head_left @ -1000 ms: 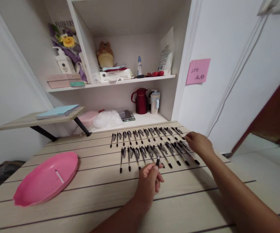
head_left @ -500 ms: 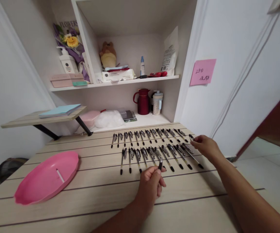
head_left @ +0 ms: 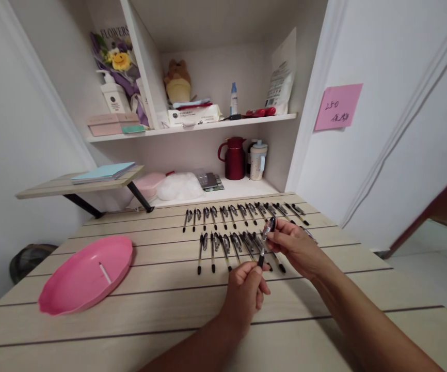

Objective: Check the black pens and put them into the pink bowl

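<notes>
My left hand (head_left: pixel 244 294) is closed around a slim pen (head_left: pixel 261 259), its dark upper part pointing up from the fingers. My right hand (head_left: pixel 295 249) pinches a clear-and-black pen cap (head_left: pixel 271 225) right above that pen. Cap and pen line up and appear to meet; how far one sits inside the other cannot be made out. Behind my hands, two rows of slim black-ended pens (head_left: pixel 213 253) lie on the wooden table (head_left: pixel 161 310), with short clear caps (head_left: pixel 205 242) beside them. My right hand hides part of the nearer row.
At the left, a pink tray (head_left: pixel 72 289) holds a white stick (head_left: pixel 105 273). A small raised shelf (head_left: pixel 45 188) carries blue paper (head_left: pixel 103 172). Along the back shelf stand a red jug (head_left: pixel 235 160) and a pale cup (head_left: pixel 258 161). A pink note (head_left: pixel 338 107) hangs on the right wall.
My right hand has come left from the far right end of the rows, bringing a cap to the pen in my left hand. My left hand has kept its grip. The view has shifted slightly.
</notes>
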A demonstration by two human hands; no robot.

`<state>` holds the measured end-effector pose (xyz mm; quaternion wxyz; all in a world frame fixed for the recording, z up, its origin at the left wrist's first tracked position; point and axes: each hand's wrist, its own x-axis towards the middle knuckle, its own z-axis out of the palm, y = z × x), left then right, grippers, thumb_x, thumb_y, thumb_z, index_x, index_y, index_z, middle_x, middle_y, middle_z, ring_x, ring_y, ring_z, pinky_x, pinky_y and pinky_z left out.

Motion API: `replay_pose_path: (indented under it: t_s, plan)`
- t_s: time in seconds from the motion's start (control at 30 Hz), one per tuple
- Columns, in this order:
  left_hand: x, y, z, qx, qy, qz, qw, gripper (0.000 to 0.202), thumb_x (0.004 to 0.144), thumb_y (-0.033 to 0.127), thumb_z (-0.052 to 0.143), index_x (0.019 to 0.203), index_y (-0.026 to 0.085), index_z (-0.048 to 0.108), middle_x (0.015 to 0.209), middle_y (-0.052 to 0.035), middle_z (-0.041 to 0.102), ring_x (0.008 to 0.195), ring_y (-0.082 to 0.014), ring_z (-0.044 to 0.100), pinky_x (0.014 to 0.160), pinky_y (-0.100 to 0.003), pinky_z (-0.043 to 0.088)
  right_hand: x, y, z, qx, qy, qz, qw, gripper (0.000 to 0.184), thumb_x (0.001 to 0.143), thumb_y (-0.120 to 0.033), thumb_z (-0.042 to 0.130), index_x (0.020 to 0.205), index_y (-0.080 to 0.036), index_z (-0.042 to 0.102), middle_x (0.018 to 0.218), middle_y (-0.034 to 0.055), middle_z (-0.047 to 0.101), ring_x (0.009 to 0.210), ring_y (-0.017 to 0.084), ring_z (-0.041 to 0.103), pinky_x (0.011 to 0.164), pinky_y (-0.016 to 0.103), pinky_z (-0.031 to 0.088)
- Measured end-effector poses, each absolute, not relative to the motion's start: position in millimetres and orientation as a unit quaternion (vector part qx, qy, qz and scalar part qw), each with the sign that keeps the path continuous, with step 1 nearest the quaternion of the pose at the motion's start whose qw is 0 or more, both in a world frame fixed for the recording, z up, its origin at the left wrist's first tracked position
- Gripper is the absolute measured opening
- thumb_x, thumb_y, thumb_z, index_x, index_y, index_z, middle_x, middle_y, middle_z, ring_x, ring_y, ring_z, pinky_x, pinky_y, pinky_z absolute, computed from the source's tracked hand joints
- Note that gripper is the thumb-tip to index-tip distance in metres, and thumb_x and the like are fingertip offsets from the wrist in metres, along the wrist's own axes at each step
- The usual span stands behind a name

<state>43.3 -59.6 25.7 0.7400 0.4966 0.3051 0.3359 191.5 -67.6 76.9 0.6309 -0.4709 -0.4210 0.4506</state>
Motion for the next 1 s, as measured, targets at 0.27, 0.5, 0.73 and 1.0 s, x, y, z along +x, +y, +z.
replay_pose_path:
  t_s: [0.27, 0.5, 0.73, 1.0]
  plan:
    - [43.0, -59.0, 26.8, 0.507, 0.305, 0.34, 0.731, 0.028, 0.075, 0.036, 0.048, 0.086, 0.012, 0.058, 0.051, 0.0043, 0.049, 0.028, -0.0011, 0.028, 0.031, -0.016, 0.014, 184.8, -76.1, 72.2, -0.477, -0.485, 0.464, 0.568, 0.013, 0.069, -0.026, 0.062, 0.073, -0.018, 0.053, 0.056, -0.0036, 0.051, 0.048, 0.008, 0.045, 0.047, 0.023, 0.031]
    - [44.2, -57.7, 21.2, 0.451, 0.289, 0.347, 0.77, 0.02, 0.066, 0.032, 0.058, 0.074, 0.015, 0.051, 0.059, 0.0034, 0.053, 0.033, -0.0018, 0.035, 0.031, -0.015, 0.021, 181.2, -76.5, 65.5, -0.487, -0.481, 0.48, 0.548, 0.017, 0.069, -0.029, 0.063, 0.081, -0.018, 0.058, 0.061, -0.0029, 0.055, 0.051, 0.009, 0.049, 0.05, 0.023, 0.034]
    - [44.9, -55.1, 22.0, 0.447, 0.322, 0.358, 0.754, 0.031, 0.062, 0.037, 0.065, 0.074, 0.015, 0.048, 0.058, 0.0019, 0.055, 0.043, -0.008, 0.051, 0.041, -0.019, 0.039, 185.1, -74.9, 57.2, -0.492, -0.484, 0.489, 0.533, 0.022, 0.067, -0.032, 0.067, 0.082, -0.017, 0.062, 0.064, -0.0032, 0.054, 0.051, 0.006, 0.04, 0.049, 0.021, 0.031]
    - [44.7, -55.8, 26.9, 0.462, 0.338, 0.377, 0.728, 0.031, 0.063, 0.041, 0.063, 0.072, 0.016, 0.047, 0.051, 0.0049, 0.052, 0.03, -0.0015, 0.033, 0.031, -0.015, 0.016, 183.1, -70.5, 50.5, -0.485, -0.477, 0.481, 0.553, 0.025, 0.066, -0.035, 0.068, 0.082, -0.016, 0.062, 0.06, -0.0029, 0.053, 0.051, 0.007, 0.04, 0.049, 0.022, 0.03]
